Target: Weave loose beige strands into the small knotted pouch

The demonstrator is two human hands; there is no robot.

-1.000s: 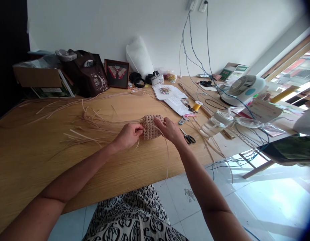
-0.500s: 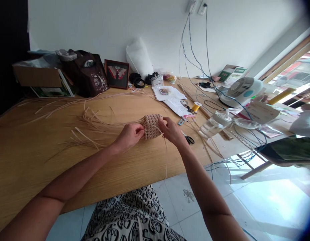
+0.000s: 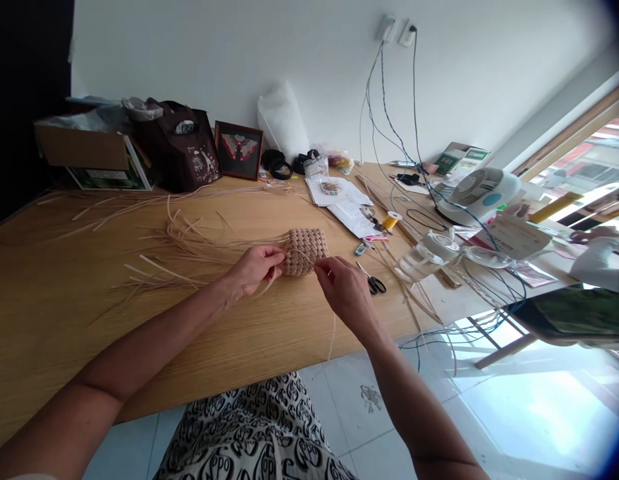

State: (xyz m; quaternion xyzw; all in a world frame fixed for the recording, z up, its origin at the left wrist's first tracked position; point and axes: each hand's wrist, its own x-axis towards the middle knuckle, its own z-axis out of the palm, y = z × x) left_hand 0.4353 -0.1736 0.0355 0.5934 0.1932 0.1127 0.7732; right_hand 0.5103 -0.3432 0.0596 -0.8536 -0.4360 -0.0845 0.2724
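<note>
Between the two grips, on the wooden bench [image 3: 64, 320], lies a small woven piece [image 3: 307, 248], tan, knobbly and round-cornered. The left grip [image 3: 252, 270] is pinched shut on its left edge. The right grip [image 3: 342, 290], just short of it, pinches a thin flat strand [image 3: 333, 333] that hangs past the bench edge. Loose pale strips [image 3: 184, 250] fan out beyond the left grip. Scissors [image 3: 373, 285] lie just right of the right grip. Far left, an open cardboard box [image 3: 84, 148] holds crumpled plastic.
</note>
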